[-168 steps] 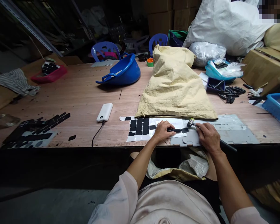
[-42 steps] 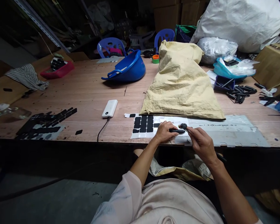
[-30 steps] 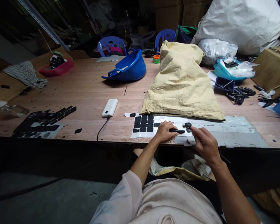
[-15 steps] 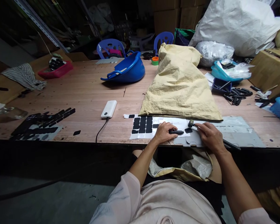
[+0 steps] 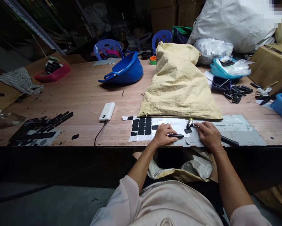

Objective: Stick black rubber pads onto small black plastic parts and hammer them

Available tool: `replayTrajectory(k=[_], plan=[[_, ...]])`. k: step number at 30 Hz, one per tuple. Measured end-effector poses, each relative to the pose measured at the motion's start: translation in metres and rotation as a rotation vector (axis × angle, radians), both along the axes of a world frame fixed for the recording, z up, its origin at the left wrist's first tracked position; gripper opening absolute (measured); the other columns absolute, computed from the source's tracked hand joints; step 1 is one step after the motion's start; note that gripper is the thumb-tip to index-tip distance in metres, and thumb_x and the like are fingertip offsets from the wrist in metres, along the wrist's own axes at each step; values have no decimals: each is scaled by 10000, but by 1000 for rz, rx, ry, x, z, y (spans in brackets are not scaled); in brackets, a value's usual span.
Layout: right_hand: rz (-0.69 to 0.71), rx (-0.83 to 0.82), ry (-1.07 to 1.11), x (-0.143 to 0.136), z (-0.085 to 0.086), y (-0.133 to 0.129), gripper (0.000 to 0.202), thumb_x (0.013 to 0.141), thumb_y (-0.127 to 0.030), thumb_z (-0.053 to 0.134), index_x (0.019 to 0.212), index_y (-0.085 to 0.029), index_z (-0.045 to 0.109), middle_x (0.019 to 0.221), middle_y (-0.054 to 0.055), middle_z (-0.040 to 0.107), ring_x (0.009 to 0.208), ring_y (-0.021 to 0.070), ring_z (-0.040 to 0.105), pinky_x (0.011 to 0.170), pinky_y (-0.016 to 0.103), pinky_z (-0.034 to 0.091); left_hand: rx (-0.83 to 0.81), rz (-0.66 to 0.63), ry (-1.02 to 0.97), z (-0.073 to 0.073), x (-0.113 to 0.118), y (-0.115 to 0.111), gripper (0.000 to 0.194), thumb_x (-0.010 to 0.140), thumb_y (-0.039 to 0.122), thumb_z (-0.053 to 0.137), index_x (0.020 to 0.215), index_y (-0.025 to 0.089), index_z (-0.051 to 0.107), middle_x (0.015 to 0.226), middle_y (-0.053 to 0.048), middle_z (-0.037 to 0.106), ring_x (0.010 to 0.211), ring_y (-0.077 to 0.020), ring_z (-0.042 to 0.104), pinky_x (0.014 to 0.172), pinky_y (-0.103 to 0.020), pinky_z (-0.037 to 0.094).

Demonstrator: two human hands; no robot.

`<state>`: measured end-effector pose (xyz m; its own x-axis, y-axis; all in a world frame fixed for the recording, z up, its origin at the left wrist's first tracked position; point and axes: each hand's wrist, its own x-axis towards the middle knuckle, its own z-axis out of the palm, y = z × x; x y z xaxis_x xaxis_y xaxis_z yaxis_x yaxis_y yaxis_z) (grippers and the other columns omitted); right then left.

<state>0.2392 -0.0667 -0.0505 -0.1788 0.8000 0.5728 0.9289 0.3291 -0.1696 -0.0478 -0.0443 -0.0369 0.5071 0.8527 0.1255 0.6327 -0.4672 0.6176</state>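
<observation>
My left hand (image 5: pixel 163 134) is closed on a black pen-shaped tube (image 5: pixel 178 136) that lies nearly flat over the white sheet (image 5: pixel 171 121). In my right hand (image 5: pixel 209 134) is a small hammer (image 5: pixel 189 122) with a shiny double-faced head and a black handle sticking out behind the fist. The hammer head is just above a loose black rounded patch (image 5: pixel 188 131), right of the tube's tip; whether they touch I cannot tell. Rows of black rounded stickers (image 5: pixel 142 126) sit on the sheet left of my left hand. Under the right hand is a grey board (image 5: pixel 244 133).
A large tan sack (image 5: pixel 180 84) stands directly behind the sheet. Left of it are a white power bank (image 5: pixel 107 111) with a cable and a tilted blue basin (image 5: pixel 124 70). Black tubes (image 5: pixel 237 93) are piled at right. More black strips (image 5: pixel 53 122) lie at left.
The hammer head has turned in my right hand and now shows a bright face. The whole view has shifted slightly. My left hand still holds the tube.
</observation>
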Motion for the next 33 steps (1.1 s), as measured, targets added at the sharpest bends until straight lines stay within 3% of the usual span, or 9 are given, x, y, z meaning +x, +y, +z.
replayTrajectory(k=[4,8,12,16,21,29,33], plan=[[-2,-2,0,0,-2,1,265,1019,-290,553,1139,-252,787,912,56,679,867,200,558,772,320,413,29,-77,-56,-3,-9,-26,242,727,356,960,949,312,874,1143,-47,714,1133,-270,574,1048,-431,422],[-11,-8,-3,0,-3,0,264,1015,-292,555,1138,-250,785,914,58,678,859,202,548,766,326,410,53,-91,-98,-9,-17,-56,336,717,317,958,1038,331,858,1294,-49,683,1227,-291,556,1097,-454,426],[-16,-6,-12,0,-3,0,265,1010,-285,557,1145,-251,783,922,58,680,857,204,542,763,333,411,57,-75,-132,-10,-19,-59,394,751,363,934,1126,308,828,1289,-73,684,1221,-293,570,1091,-455,456],[-15,-12,-2,0,-4,0,257,1007,-285,565,1142,-258,782,934,56,687,855,204,544,767,334,414,87,95,-141,-4,-13,-21,246,914,316,775,1150,251,807,1159,-83,722,1146,-263,612,1058,-435,480],[-19,-13,13,0,-5,1,261,1015,-294,553,1150,-263,774,938,54,686,871,205,554,778,329,411,91,322,87,12,-6,40,270,967,216,651,1204,223,780,1178,-94,729,1150,-287,603,1033,-461,492],[-12,13,-1,1,-6,2,253,1015,-293,562,1135,-270,783,927,49,695,878,206,567,778,328,426,222,390,187,44,-11,105,385,1007,109,494,1274,228,745,1208,-92,711,1154,-253,610,1041,-383,502],[-9,20,-22,2,-7,1,260,1023,-299,557,1148,-259,782,942,48,701,882,203,568,780,328,434,220,436,214,47,-12,116,231,978,184,593,1115,217,777,1203,-93,707,1148,-265,605,1028,-378,504]])
